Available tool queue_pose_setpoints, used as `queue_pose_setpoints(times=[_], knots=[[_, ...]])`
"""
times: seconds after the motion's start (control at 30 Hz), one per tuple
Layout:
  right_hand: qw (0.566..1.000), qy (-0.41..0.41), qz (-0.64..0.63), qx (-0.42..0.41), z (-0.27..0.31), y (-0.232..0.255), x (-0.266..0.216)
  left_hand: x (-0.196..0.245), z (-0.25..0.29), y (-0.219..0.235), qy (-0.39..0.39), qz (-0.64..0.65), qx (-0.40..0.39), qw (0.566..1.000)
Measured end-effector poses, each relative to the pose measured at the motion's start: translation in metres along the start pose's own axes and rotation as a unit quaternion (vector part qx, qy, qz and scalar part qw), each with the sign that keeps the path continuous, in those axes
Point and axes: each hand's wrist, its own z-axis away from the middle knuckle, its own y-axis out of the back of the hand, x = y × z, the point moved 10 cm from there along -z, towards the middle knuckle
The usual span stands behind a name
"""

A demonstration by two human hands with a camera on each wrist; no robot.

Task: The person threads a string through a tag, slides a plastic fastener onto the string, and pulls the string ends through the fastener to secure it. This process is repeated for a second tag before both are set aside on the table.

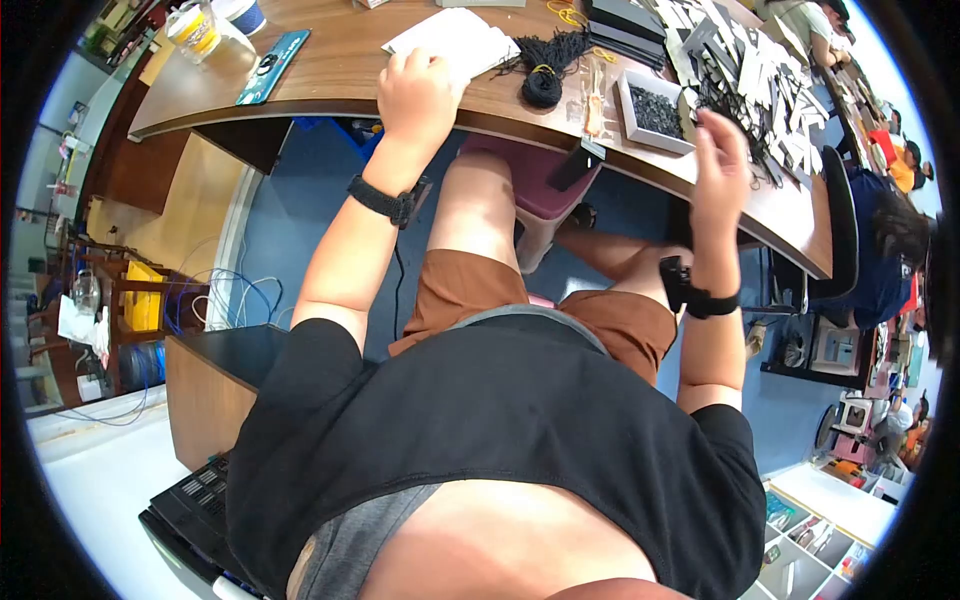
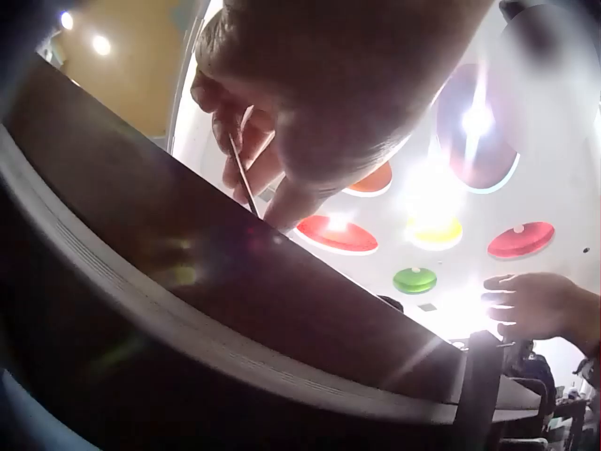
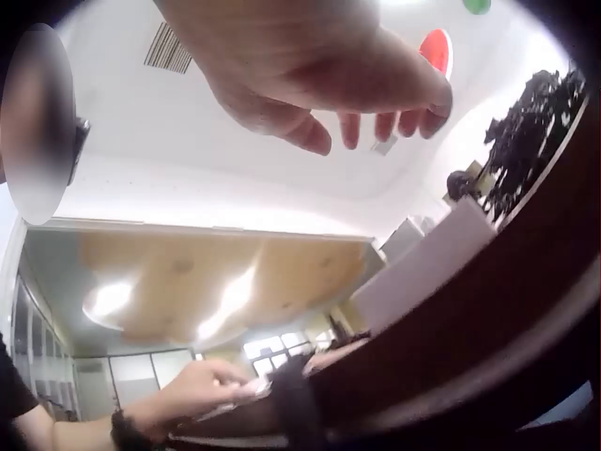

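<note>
My left hand (image 1: pixel 418 95) is at the near edge of a stack of white sheets (image 1: pixel 465 38) on the table. In the left wrist view, the thumb and fingers of that hand (image 2: pixel 319 113) pinch a thin, flat piece (image 2: pixel 243 178) seen edge-on. My right hand (image 1: pixel 722 170) is raised over the front edge, just right of a white box (image 1: pixel 630 115) of small black pieces (image 1: pixel 656 108). Its fingers hang loosely bent with nothing between them in the right wrist view, where the hand (image 3: pixel 319 75) shows above the box's side (image 3: pixel 427 268).
A bundle of black cords (image 1: pixel 542 85) lies between the sheets and the box. Black and white strips (image 1: pixel 755 75) are heaped at the right. A blue packet (image 1: pixel 273 68) and cups (image 1: pixel 193 32) stand left. A black device (image 1: pixel 577 165) juts from the front edge.
</note>
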Motion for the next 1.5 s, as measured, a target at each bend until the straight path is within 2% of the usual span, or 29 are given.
queue_pose_setpoints(times=[0.03, 0.1, 0.17, 0.2, 0.23, 0.27, 0.3, 0.33, 0.37, 0.4, 0.43, 0.5, 0.53, 0.63, 0.67, 0.77, 0.8, 0.93, 1.03, 1.07, 1.13, 1.23, 1.27, 1.3, 1.37, 1.4, 1.5], knots=[[0.999, 0.019, -0.027, -0.033, 0.012, -0.018, -0.008, -0.004, 0.003, -0.001, 0.011, 0.053, 0.011, 0.998], [0.973, -0.126, -0.159, -0.114, 0.042, -0.056, 0.0, -0.006, 0.005, 0.0, 0.046, 0.162, 0.029, 0.985], [0.964, -0.175, -0.146, -0.138, 0.061, -0.079, -0.008, -0.003, 0.011, 0.008, 0.092, 0.271, 0.042, 0.957], [0.973, -0.152, -0.13, -0.119, 0.066, -0.083, -0.015, -0.002, 0.023, -0.007, 0.2, 0.425, -0.002, 0.883], [0.98, -0.131, -0.112, -0.1, 0.071, -0.085, -0.021, 0.026, 0.03, -0.016, 0.247, 0.577, -0.09, 0.773], [0.984, -0.111, -0.109, -0.086, 0.072, -0.084, -0.028, 0.055, 0.033, -0.015, 0.171, 0.605, -0.137, 0.766], [0.98, -0.124, -0.035, -0.153, 0.078, -0.09, -0.018, 0.085, 0.04, -0.017, 0.113, 0.574, -0.238, 0.775], [0.973, -0.154, -0.064, -0.162, 0.085, -0.091, -0.015, 0.102, 0.059, -0.036, 0.106, 0.59, -0.318, 0.735], [0.964, -0.183, -0.094, -0.171, 0.092, -0.092, -0.012, 0.11, 0.073, -0.049, 0.121, 0.59, -0.356, 0.714], [0.977, -0.13, -0.07, -0.157, 0.096, -0.093, -0.005, 0.114, 0.084, -0.057, 0.134, 0.564, -0.399, 0.711], [0.97, -0.145, -0.04, -0.188, 0.103, -0.097, 0.008, 0.116, 0.092, -0.066, 0.146, 0.536, -0.44, 0.706], [0.954, -0.152, 0.06, -0.253, 0.115, -0.106, 0.033, 0.114, 0.096, -0.077, 0.184, 0.566, -0.408, 0.692], [0.948, -0.188, 0.052, -0.252, 0.119, -0.107, 0.045, 0.114, 0.099, -0.081, 0.205, 0.582, -0.392, 0.683], [0.971, -0.145, -0.002, -0.188, 0.111, -0.102, 0.038, 0.116, 0.097, -0.084, 0.213, 0.576, -0.332, 0.715], [0.968, -0.153, 0.004, -0.197, 0.108, -0.104, 0.04, 0.113, 0.092, -0.083, 0.191, 0.562, -0.299, 0.747], [0.963, -0.17, 0.002, -0.21, 0.107, -0.105, 0.044, 0.111, 0.082, -0.08, 0.168, 0.488, -0.3, 0.802], [0.965, -0.167, -0.012, -0.204, 0.109, -0.105, 0.045, 0.112, 0.079, -0.074, 0.141, 0.498, -0.256, 0.816], [0.956, -0.199, -0.02, -0.214, 0.112, -0.105, 0.051, 0.113, 0.087, -0.07, 0.123, 0.493, -0.23, 0.83], [0.954, -0.211, -0.024, -0.213, 0.111, -0.107, 0.058, 0.109, 0.086, -0.077, 0.15, 0.5, -0.227, 0.822], [0.948, -0.202, 0.046, -0.242, 0.109, -0.108, 0.06, 0.106, 0.084, -0.086, 0.171, 0.488, -0.251, 0.818], [0.92, -0.178, 0.185, -0.297, 0.099, -0.108, 0.051, 0.097, 0.078, -0.1, 0.214, 0.462, -0.294, 0.809], [0.923, -0.121, 0.253, -0.262, 0.064, -0.095, -0.001, 0.098, 0.071, -0.093, 0.182, 0.435, -0.297, 0.83], [0.936, -0.085, 0.229, -0.254, 0.053, -0.098, -0.012, 0.096, 0.075, -0.095, 0.203, 0.417, -0.326, 0.824], [0.945, -0.049, 0.239, -0.216, 0.041, -0.096, -0.034, 0.092, 0.072, -0.09, 0.19, 0.421, -0.288, 0.839], [0.964, 0.031, 0.195, -0.176, 0.021, -0.109, -0.047, 0.085, 0.073, -0.079, 0.165, 0.426, -0.214, 0.864], [0.964, 0.047, 0.204, -0.165, 0.014, -0.116, -0.05, 0.085, 0.075, -0.077, 0.201, 0.433, -0.266, 0.837], [0.953, 0.104, 0.246, -0.142, 0.0, -0.137, -0.056, 0.079, 0.062, -0.043, 0.155, 0.381, -0.214, 0.886]])
